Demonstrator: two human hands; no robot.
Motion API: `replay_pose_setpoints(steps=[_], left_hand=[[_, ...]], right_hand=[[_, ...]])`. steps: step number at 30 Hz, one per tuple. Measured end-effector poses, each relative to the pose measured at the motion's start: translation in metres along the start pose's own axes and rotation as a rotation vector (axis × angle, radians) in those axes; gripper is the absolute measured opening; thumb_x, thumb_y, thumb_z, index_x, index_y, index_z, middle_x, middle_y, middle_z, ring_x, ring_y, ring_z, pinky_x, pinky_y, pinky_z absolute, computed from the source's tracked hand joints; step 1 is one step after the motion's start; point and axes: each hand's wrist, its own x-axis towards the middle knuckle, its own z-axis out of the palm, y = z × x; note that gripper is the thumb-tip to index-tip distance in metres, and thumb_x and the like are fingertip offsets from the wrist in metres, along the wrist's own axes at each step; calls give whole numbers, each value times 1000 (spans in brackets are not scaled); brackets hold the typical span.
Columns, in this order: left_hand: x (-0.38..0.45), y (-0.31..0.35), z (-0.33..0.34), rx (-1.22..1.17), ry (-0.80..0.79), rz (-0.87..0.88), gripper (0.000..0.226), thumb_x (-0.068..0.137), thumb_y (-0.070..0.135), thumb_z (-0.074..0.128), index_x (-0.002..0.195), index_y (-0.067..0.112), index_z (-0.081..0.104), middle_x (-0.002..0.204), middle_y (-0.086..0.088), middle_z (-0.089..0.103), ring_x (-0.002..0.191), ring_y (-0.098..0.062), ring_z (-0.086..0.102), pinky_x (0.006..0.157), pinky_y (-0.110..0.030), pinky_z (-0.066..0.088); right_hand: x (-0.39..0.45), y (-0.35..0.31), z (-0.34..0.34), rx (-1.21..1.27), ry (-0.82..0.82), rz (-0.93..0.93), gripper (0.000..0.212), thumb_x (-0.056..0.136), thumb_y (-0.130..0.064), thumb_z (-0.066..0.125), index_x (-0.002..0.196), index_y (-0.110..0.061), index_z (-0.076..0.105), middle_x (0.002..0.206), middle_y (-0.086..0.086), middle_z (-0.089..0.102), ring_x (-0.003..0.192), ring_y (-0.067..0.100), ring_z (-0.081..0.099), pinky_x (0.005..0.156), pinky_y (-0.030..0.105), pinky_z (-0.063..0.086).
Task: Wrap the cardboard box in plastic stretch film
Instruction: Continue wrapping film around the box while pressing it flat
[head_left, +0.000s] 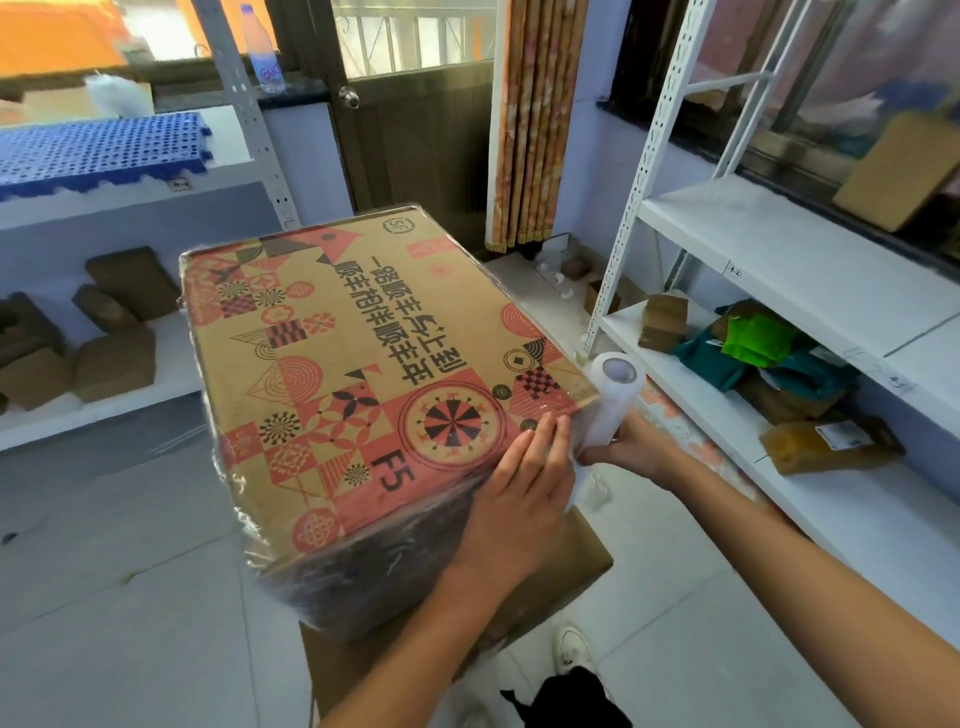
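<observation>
At centre frame the cardboard box (358, 395) sits on a plain carton (561, 577), film already clinging to its sides. We judge it stiff and bulky, the film slick and stretchy. Our left hand (519, 499) presses flat near its lower-right corner; our right hand (631, 449), just right, grips the film roll (613, 397) by its lower end.
</observation>
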Motion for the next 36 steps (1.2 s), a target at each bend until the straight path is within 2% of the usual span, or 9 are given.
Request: replay_pose_setpoints(steps=[3,6,10,15,19,22,29,33,36], left_hand=[[1,0,-1,-38,18,14,28,88,12,50,112,3,62,137,-17,42,130,-29,38,117,-38,17],[-4,1,-6,-58,14,8,26,91,9,43,112,3,56,138,-18,40,131,-29,36,116,-39,15],[-8,-6,-6,-29,12,21,29,85,13,56,113,4,58,139,-17,39,132,-29,36,117,-39,14],[-11,-8,-1,-8,-4,44,35,81,17,65,113,5,57,140,-17,40,132,-29,36,116,-39,17],[-12,-5,-3,57,-41,68,30,82,20,62,109,8,67,139,-15,47,133,-29,36,115,-39,19],[-13,-2,-8,12,-58,48,27,81,22,66,105,11,69,136,-14,52,131,-28,38,112,-39,26],[11,-3,-32,59,107,-239,41,89,24,54,125,7,47,134,-16,44,126,-29,40,114,-41,20],[15,-29,-53,106,-142,-483,58,81,45,59,125,8,55,132,-19,48,128,-36,38,114,-51,12],[6,-33,-59,115,-208,-300,53,83,46,64,124,13,62,127,-14,60,120,-36,53,105,-55,32]], right_hand=[[-6,1,3,17,40,0,48,76,1,74,120,3,55,101,8,59,89,16,57,61,0,42],[-10,2,11,21,92,-42,51,75,7,72,121,2,51,106,6,55,96,15,53,71,6,44],[-8,-2,11,64,48,-36,45,73,5,74,108,-12,52,91,-6,58,88,11,57,67,8,47],[-1,4,13,-15,47,-13,54,75,-1,75,122,-3,49,109,8,56,102,19,54,85,23,46],[1,10,4,52,-27,17,48,73,-4,77,117,-1,57,94,-3,62,107,30,59,68,6,47],[1,13,2,50,-35,8,49,73,-6,78,117,-2,58,108,12,65,107,30,60,66,8,48],[4,13,3,39,-60,-74,51,73,-13,80,117,-16,54,98,-9,59,85,1,58,65,6,48],[8,20,4,33,-43,-98,49,72,-21,81,108,-32,51,96,-18,55,89,3,57,60,3,46],[12,22,1,19,-84,-71,42,71,-22,82,96,-35,52,90,-18,56,82,0,59,61,4,46]])
